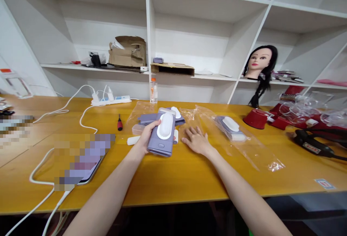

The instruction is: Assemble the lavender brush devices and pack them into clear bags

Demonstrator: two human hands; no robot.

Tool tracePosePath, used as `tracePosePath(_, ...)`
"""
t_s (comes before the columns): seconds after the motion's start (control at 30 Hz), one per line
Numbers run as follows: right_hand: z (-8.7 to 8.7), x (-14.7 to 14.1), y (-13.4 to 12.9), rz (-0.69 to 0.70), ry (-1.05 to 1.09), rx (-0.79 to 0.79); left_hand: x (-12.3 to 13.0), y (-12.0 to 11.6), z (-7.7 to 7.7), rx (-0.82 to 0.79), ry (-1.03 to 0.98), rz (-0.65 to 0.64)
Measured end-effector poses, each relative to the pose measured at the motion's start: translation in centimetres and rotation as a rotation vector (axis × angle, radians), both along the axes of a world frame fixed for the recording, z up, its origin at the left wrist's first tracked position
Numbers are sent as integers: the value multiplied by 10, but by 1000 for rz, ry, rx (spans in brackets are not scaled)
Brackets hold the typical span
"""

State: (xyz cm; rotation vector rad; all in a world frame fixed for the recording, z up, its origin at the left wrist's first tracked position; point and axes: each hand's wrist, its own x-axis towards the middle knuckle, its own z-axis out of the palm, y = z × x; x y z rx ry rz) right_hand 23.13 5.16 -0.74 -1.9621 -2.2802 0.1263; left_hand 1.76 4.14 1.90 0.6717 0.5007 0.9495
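My left hand [149, 134] is wrapped round the side of a purple-grey plastic device [159, 145], raised above the table. The device has a white oval piece on its face and a small oval button near its lower end. My right hand [197, 141] has its fingers spread, palm down, at the edge of a clear plastic bag [193, 116]. Behind the held device lie more purple-grey parts [148, 119], partly hidden by it, and a white strip-like piece [133, 140]. Another purple-grey device [230, 127] with a white oval piece lies on the right, inside or under clear plastic.
A red-and-black screwdriver [119, 123] and a phone [92, 165] with white cables are on the left. A power strip [111, 100] and a bottle [153, 91] stand at the back. Red holders [256, 119] and a black strapped item [313, 145] are right. Shelves hold cardboard boxes [127, 53] and a mannequin head [260, 62].
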Motion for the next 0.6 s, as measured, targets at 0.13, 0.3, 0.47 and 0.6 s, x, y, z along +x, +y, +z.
tracePosePath(0.13, 0, 10, -2, -32, 57, -8, 4, 1, -3, -22, 20, -50)
tracePosePath(0.3, 23, 9, -7, -1, 224, 170, -1, 0, -7, -8, 51, -204)
tracePosePath(0.47, 40, -4, -17, 335, 879, 125, -2, -10, -10, 45, 166, -378)
tracePosePath(0.6, 36, -9, -22, 439, 911, 102, 5, -16, -7, 95, 257, -362)
